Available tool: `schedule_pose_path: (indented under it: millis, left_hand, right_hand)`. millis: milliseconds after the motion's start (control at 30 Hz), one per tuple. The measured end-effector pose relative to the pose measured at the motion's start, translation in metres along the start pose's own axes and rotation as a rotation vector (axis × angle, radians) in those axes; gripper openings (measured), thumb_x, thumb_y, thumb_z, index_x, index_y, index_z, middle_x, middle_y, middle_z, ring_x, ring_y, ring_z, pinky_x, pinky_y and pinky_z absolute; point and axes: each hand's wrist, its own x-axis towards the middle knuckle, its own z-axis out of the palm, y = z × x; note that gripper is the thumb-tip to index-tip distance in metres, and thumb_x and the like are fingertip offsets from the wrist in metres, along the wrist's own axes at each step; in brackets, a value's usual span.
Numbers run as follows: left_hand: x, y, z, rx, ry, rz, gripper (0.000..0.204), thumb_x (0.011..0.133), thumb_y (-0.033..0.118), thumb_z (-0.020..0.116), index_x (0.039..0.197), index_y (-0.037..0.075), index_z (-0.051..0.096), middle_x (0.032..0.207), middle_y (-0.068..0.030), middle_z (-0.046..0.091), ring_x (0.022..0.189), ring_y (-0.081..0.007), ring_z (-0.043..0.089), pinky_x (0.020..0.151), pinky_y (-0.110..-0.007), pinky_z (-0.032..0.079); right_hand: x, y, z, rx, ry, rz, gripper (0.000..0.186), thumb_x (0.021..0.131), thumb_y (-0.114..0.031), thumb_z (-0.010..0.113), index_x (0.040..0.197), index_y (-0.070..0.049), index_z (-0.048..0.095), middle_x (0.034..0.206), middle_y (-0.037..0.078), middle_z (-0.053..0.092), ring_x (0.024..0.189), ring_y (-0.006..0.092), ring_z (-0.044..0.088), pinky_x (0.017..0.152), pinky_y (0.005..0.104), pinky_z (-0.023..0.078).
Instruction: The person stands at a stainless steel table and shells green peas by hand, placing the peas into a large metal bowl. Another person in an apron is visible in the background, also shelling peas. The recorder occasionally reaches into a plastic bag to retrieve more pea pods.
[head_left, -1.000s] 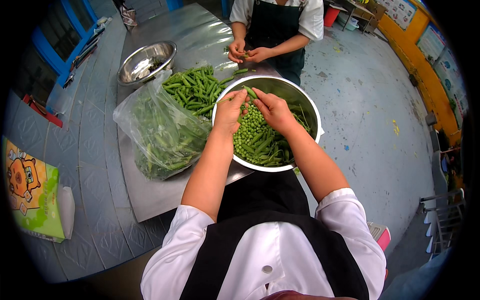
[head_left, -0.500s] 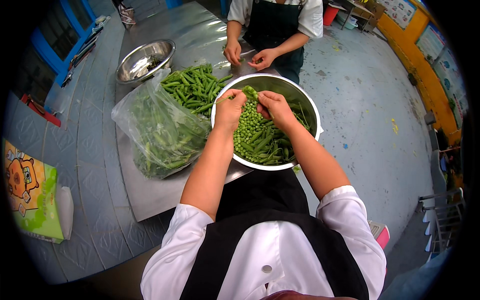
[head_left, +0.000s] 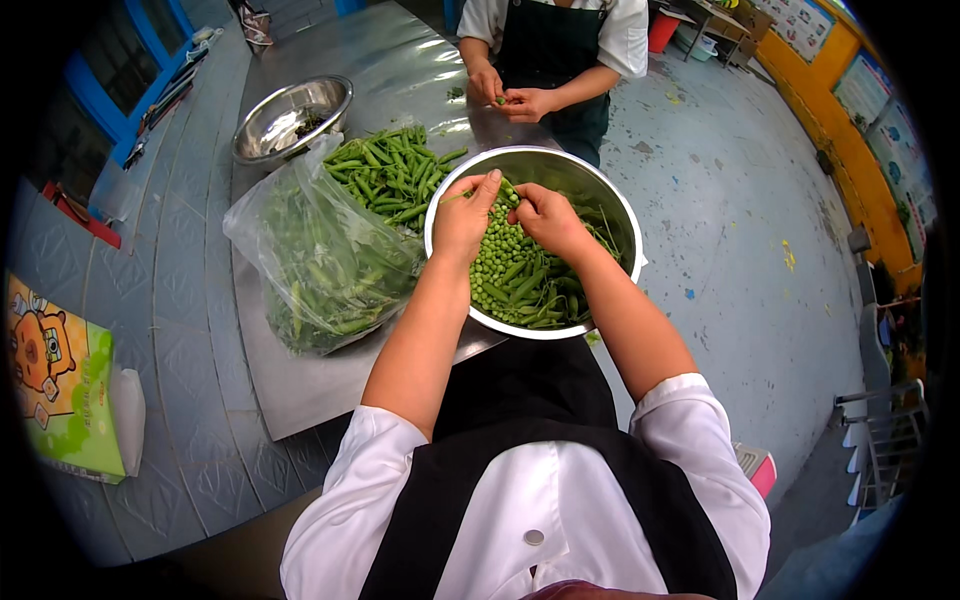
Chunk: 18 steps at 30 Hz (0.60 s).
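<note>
Both my hands are over a large steel bowl (head_left: 628, 212) at the table's edge. My left hand (head_left: 464, 222) is closed around a green pea pod (head_left: 508, 190), with its thumb stretched along it. At the pod's other side, my right hand (head_left: 546, 218) has its fingers bent in and pinched at the pod. How much of the pod each hand grips is partly hidden by the fingers. Below them in the bowl lie loose shelled peas (head_left: 497, 256) on the left. Green pods and husks (head_left: 542, 298) fill the right side of the bowl.
A pile of pea pods (head_left: 390, 170) and a clear plastic bag (head_left: 325, 250) of pods lie on the steel table (head_left: 290, 405) left of the bowl. Behind them stands a smaller steel bowl (head_left: 270, 122). Across the table, a co-worker's hands (head_left: 512, 100) meet over something small and green.
The pod between my hands has dropped lower, and my left thumb now points up along it. The co-worker's hands have come together.
</note>
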Motion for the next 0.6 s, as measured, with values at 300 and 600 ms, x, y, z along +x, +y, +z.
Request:
schedule_pose_path:
  millis: [300,600]
  left_hand:
    - [0.006,-0.011,-0.004,0.214,-0.045,0.108,0.021,0.080,0.017,0.064,0.091,-0.001,0.062,0.076,-0.0024,0.060,0.067,-0.0078,0.051,0.059,-0.022,0.041]
    - [-0.001,-0.002,-0.002,0.123,-0.067,0.022,0.016,0.078,0.011,0.063,0.088,-0.001,0.063,0.079,-0.0049,0.062,0.070,-0.0124,0.055,0.062,-0.025,0.043]
  right_hand:
    - [0.000,-0.003,-0.006,0.311,-0.038,0.175,0.021,0.086,-0.016,0.044,0.089,0.001,0.057,0.065,0.005,0.059,0.053,0.0101,0.050,0.051,0.0242,0.042]
    - [0.005,0.004,-0.003,0.180,-0.158,0.098,0.023,0.086,-0.025,0.054,0.083,-0.002,0.056,0.064,0.004,0.056,0.058,0.0102,0.051,0.053,0.0250,0.041]
